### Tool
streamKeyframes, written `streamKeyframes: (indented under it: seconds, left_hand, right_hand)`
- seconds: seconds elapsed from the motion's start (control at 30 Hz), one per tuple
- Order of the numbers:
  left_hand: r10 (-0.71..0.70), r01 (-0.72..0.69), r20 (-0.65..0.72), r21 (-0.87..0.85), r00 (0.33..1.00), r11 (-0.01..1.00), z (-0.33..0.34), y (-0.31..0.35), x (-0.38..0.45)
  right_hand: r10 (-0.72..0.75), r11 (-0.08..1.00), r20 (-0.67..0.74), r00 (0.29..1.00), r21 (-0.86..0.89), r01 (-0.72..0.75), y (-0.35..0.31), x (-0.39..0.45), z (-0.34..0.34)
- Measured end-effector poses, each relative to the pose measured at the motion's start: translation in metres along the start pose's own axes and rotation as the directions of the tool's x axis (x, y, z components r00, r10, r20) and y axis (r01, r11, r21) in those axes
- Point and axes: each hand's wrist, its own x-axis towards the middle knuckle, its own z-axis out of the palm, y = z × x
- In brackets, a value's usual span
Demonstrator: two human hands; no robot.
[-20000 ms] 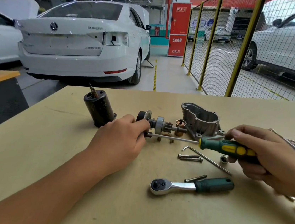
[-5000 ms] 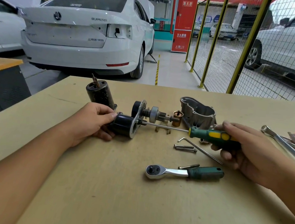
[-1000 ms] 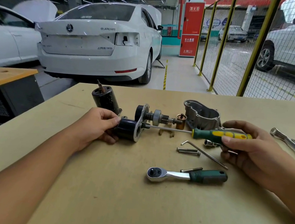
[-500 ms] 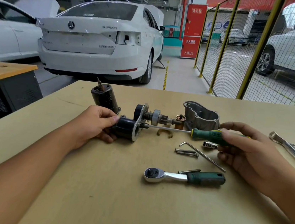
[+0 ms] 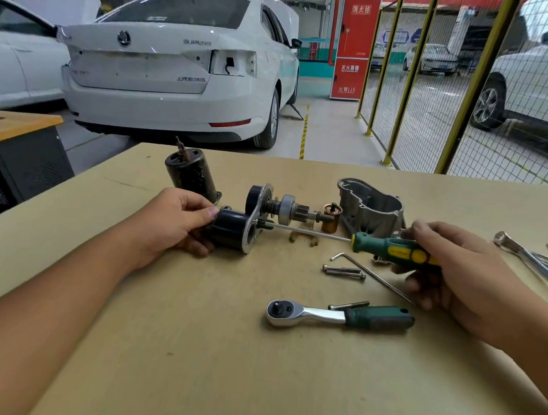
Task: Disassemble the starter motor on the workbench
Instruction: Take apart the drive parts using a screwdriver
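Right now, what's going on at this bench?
A person is taking a car starter motor apart on a workbench. The left hand grips a black cylinder with a metal plate, while the right hand holds a green screwdriver, its tip at the plate. A ratchet, bolts and removed parts lie around.

White car (image 5: 165,66) trunk lid: "SUPERB". Red cabinet (image 5: 354,48): "消火栓", "灭火器箱", "火警119".

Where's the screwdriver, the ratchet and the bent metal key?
Screwdriver (image 5: 395,251), head view, on its green and yellow handle.
Ratchet (image 5: 287,311), head view, on its shiny round head.
Bent key (image 5: 373,275), head view, midway along its long arm.
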Motion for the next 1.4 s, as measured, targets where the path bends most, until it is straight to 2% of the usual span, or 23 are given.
streamKeyframes:
  seconds: [0.07, 0.3, 0.47, 0.7, 0.83, 0.9, 1.1, 1.17, 1.3, 1.4]
  left_hand:
    - [0.000, 0.000, -0.005, 0.011, 1.000, 1.000, -0.0001, -0.0002, 0.0001]
    - [0.003, -0.003, -0.002, 0.016, 1.000, 1.000, 0.0001, -0.0004, -0.0003]
    - [0.000, 0.000, -0.008, 0.008, 1.000, 1.000, 0.0000, -0.0001, 0.0001]
    - [0.003, -0.003, -0.009, -0.001, 1.000, 1.000, 0.0005, 0.0003, -0.0009]
    - [-0.005, 0.005, -0.013, 0.003, 1.000, 1.000, 0.0005, 0.0007, -0.0005]
    - [-0.008, 0.008, -0.011, 0.003, 1.000, 1.000, 0.0006, 0.0010, -0.0008]
    - [-0.021, 0.021, -0.010, -0.001, 1.000, 1.000, 0.0004, 0.0014, 0.0002]
    - [-0.020, 0.020, -0.017, 0.002, 1.000, 1.000, 0.0002, 0.0007, 0.0018]
    - [0.030, -0.024, -0.055, 0.103, 0.998, 0.994, -0.0020, -0.0028, 0.0043]
    - [0.030, -0.018, -0.079, 0.150, 0.996, 0.989, -0.0023, -0.0030, 0.0050]
  right_hand:
    - [0.005, 1.000, 0.015, 1.000, -0.025, -0.004, -0.0019, -0.0009, -0.0018]
    - [-0.060, 0.990, -0.022, 0.998, 0.130, 0.062, 0.0029, 0.0017, -0.0044]
    - [0.008, 0.998, 0.002, 1.000, 0.066, -0.008, -0.0016, -0.0002, -0.0006]
    - [-0.038, 0.986, 0.018, 0.999, 0.160, 0.034, 0.0043, 0.0017, -0.0046]
    - [0.037, 0.998, 0.019, 0.999, 0.058, -0.038, 0.0001, 0.0008, -0.0018]
    - [0.029, 0.998, 0.028, 0.999, 0.053, -0.031, 0.0000, 0.0015, -0.0029]
    - [-0.017, 0.981, 0.021, 1.000, 0.194, 0.013, 0.0046, 0.0037, -0.0063]
    - [-0.025, 0.987, 0.033, 0.999, 0.162, 0.020, 0.0023, 0.0008, -0.0032]
    - [0.033, 0.999, -0.005, 0.999, -0.036, -0.033, -0.0033, -0.0015, -0.0010]
    - [0.001, 1.000, 0.011, 1.000, 0.028, -0.001, -0.0015, 0.0012, -0.0049]
